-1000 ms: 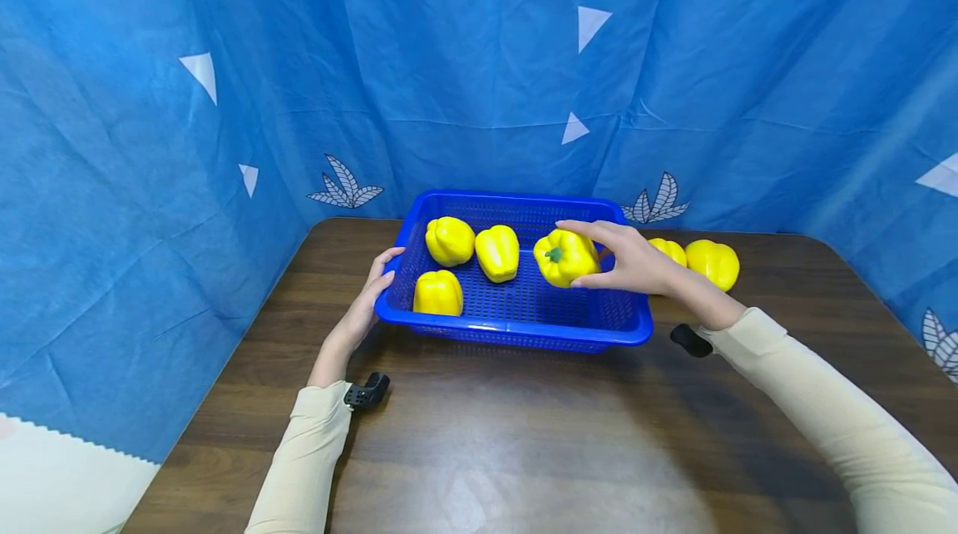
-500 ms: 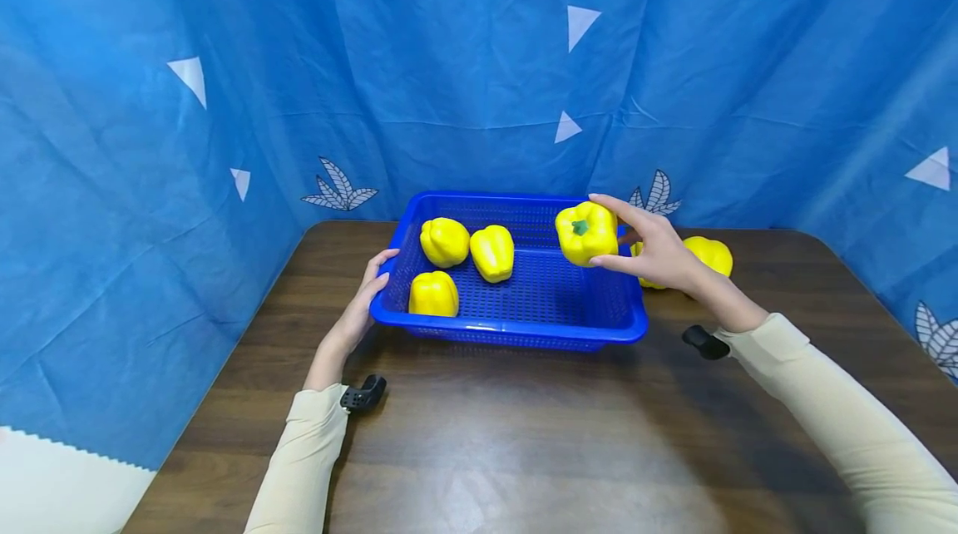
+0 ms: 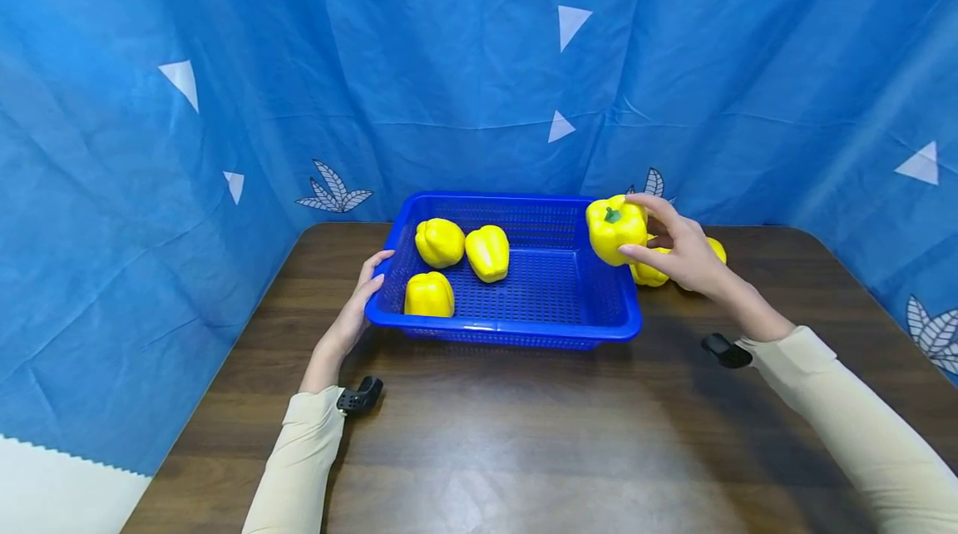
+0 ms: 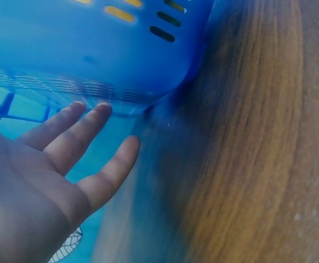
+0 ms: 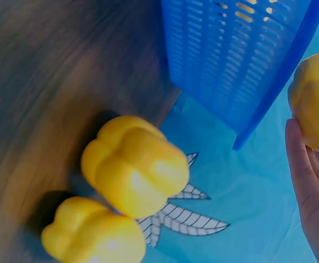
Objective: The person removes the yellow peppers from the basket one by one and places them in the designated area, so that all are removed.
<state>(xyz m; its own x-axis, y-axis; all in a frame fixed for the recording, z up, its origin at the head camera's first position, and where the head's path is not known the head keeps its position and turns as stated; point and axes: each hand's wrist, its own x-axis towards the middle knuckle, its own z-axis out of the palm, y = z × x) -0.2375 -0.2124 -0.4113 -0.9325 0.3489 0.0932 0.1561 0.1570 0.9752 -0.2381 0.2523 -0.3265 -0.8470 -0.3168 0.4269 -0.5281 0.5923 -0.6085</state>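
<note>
In the head view my right hand (image 3: 692, 255) holds a yellow bell pepper (image 3: 615, 233) between thumb and fingers, its green stem facing the camera. This pepper is raised over the right end of a blue plastic basket (image 3: 516, 328). My left hand (image 3: 352, 313) rests at the basket's left rim. In the left wrist view its fingers (image 4: 74, 139) stretch out against the slotted outer wall. Inside the basket, toward the left, lie three more yellow peppers: one at the back (image 3: 439, 243), one nearer the middle (image 3: 488, 254) and one at the front (image 3: 429, 295).
Right of the basket, two yellow peppers lie on the dark wooden table (image 3: 509, 434), partly behind my right hand in the head view. The right wrist view shows both, the farther pepper (image 5: 135, 167) and the nearer one (image 5: 94, 233). A blue patterned curtain (image 3: 449, 60) hangs behind.
My right hand has carried the pepper rightward and up from over the basket's inside to its right end. The left hand stays at the left rim.
</note>
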